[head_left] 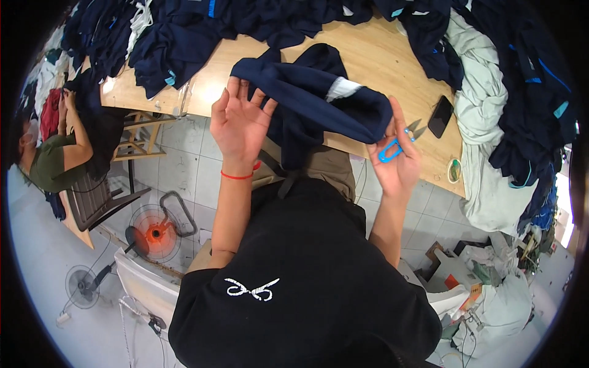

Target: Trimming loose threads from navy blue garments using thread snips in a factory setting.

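Note:
A navy garment (307, 89) with a white patch (343, 89) stretches between my hands above the table's near edge. My left hand (240, 126) is palm up, fingers stretched and thumb apart, with the fabric's left end lying over its fingertips. Blue-handled thread snips (389, 149) lie in my right hand (399, 161), blades pointing up and right. The fingers of that hand are also at the garment's right end, partly hidden behind the cloth. Part of the garment rests on the table and part hangs over the edge.
Navy garments (178, 52) heap along the far side of the wooden table (362, 49). A black phone (440, 116) and a small round container (454, 171) lie at right, beside pale cloth (481, 86). Another person (58, 153) works at left, near a fan (156, 233).

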Demonstrator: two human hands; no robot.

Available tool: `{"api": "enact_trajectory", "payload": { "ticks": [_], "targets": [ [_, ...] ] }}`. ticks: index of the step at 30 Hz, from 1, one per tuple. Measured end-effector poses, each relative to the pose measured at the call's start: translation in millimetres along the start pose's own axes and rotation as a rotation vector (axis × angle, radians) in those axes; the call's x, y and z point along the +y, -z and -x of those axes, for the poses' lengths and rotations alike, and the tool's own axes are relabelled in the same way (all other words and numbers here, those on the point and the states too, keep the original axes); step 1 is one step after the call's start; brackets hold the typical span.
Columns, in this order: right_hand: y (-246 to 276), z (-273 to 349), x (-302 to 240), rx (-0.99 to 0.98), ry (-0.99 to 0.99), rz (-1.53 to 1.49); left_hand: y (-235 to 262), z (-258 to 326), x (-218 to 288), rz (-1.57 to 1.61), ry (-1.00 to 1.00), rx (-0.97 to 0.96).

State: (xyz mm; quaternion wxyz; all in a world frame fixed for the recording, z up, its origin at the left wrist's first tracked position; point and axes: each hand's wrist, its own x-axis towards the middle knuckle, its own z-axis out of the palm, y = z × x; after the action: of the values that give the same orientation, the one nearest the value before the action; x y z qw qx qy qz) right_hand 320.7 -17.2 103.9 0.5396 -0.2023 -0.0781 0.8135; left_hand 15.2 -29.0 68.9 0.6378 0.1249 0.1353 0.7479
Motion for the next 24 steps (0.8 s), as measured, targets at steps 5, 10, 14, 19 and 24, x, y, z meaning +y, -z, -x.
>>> {"api": "enact_trajectory", "payload": {
  "ticks": [5,10,14,19,24],
  "targets": [
    [-11,-6,11,-0.225,0.051,-0.032,41,3,3,-0.153,0.147,0.286],
    [-25,-3,18,-0.226,0.044,0.101,64,18,-16,-0.795,-0.135,0.756],
    [-28,-1,28,-0.214,0.036,0.253,6,41,-28,-0.947,0.271,0.014],
    [-41,4,41,-0.284,0.014,0.325,-28,49,-73,-0.986,0.275,-0.472],
    [-50,19,51,-0.354,0.062,0.645,-35,17,-83,-0.498,0.041,0.022]
  ]
}}
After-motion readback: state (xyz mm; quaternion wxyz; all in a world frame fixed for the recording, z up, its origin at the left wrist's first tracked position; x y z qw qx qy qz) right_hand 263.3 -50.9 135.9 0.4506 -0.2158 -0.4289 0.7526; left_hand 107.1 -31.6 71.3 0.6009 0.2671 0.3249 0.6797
